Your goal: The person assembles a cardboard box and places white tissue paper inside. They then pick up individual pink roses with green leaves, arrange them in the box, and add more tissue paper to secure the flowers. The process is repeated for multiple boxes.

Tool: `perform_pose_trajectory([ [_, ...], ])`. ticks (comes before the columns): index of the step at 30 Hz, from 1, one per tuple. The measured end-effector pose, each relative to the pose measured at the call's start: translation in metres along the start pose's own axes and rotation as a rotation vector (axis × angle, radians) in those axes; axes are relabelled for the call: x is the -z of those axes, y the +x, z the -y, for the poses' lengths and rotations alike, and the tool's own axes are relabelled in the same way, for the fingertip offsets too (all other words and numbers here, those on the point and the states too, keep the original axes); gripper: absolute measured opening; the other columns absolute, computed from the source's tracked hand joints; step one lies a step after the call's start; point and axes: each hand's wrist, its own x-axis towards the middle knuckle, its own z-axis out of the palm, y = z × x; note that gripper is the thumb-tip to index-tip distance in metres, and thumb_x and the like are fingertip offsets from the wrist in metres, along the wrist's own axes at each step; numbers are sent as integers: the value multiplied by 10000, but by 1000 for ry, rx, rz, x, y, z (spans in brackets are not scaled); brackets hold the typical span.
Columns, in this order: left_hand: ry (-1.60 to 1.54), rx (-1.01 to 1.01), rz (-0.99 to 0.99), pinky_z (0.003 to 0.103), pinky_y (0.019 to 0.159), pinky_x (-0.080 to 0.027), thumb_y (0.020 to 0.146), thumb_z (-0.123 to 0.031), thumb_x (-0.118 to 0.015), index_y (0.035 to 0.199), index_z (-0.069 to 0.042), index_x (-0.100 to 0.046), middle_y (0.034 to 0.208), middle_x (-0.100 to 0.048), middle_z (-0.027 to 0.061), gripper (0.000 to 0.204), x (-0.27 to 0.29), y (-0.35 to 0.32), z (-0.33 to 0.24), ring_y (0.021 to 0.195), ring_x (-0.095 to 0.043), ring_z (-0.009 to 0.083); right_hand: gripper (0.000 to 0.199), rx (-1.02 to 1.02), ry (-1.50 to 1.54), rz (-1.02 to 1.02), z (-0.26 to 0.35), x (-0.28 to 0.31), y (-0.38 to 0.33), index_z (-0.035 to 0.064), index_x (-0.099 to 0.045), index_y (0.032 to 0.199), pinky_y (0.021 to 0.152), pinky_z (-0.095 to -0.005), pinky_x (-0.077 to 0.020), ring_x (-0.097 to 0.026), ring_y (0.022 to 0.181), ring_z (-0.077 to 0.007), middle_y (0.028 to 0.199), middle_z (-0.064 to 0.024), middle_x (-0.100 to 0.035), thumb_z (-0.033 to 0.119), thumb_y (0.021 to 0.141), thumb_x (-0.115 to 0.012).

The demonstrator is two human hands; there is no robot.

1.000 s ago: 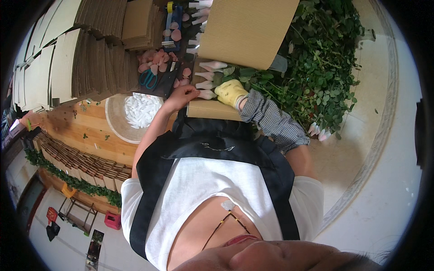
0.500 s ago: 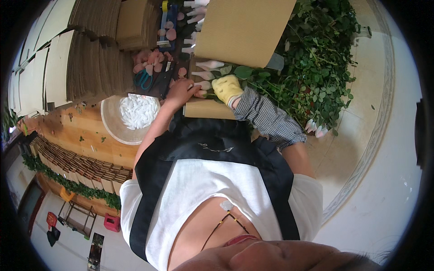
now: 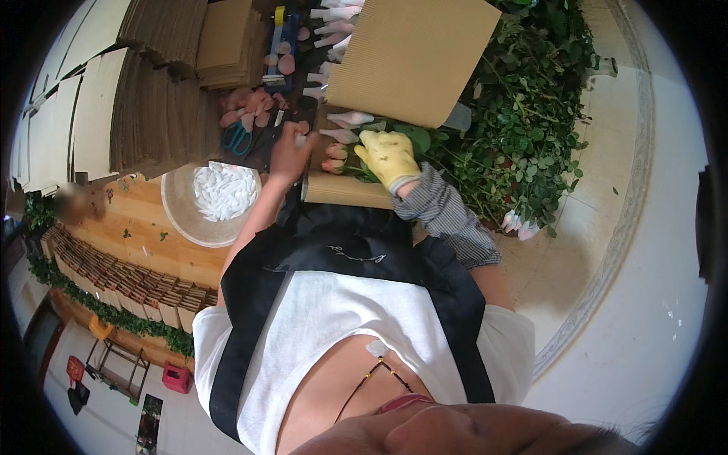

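Note:
My left hand (image 3: pixel 288 155) is bare and closed at the carton's left edge, with a small whitish bit at its fingertips that I cannot make out. Just right of it, uncovered peach-pink roses (image 3: pixel 334 158) lie with their heads over the cardboard. Above them are rose heads in white sleeves (image 3: pixel 351 118). My right hand (image 3: pixel 390 158), in a yellow glove, curls over the green stems and leaves; its fingertips are hidden, so whatever it grips cannot be seen. A corrugated cardboard sheet (image 3: pixel 413 61) covers the bundle's upper part, and a cardboard flap (image 3: pixel 345 191) lies nearest me.
A round bowl (image 3: pixel 173 208) of small white sleeves stands on the left. Blue-handled scissors (image 3: pixel 236 139), loose petals (image 3: pixel 246 105) and a blue tape dispenser (image 3: pixel 280 49) lie beyond it. Stacked cardboard (image 3: pixel 155 110) rises at far left. Leafy rose stems (image 3: pixel 531 114) heap up on the right.
My left hand has drawn back leftward from the rose heads, which now show uncovered. My gloved right hand has shifted slightly right and turned, its thumb now visible.

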Motion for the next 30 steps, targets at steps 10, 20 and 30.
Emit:
perform_pose_trajectory([
  [10,-54,-119,-346,417,776,-465,869,-146,-652,837,1,-603,918,-591,192,158,0,11,10,896,-580,369,216,20,72,-67,-26,-34,14,69,-707,967,722,-458,-555,-699,800,-361,837,-173,-718,262,892,-648],
  [20,-102,27,429,461,670,-506,931,-259,-626,890,-9,-618,831,-668,180,254,-47,37,-1,748,-642,397,190,14,-21,-408,-30,-37,24,47,-643,709,598,-432,-538,-668,641,-331,663,-152,-651,198,801,-712],
  [30,-108,-257,-361,406,765,-505,857,-179,-663,905,-18,-633,877,-634,167,171,16,21,0,804,-635,346,199,-54,93,-405,-31,-37,25,28,-672,823,647,-456,-540,-665,691,-362,717,-178,-668,223,859,-692],
])
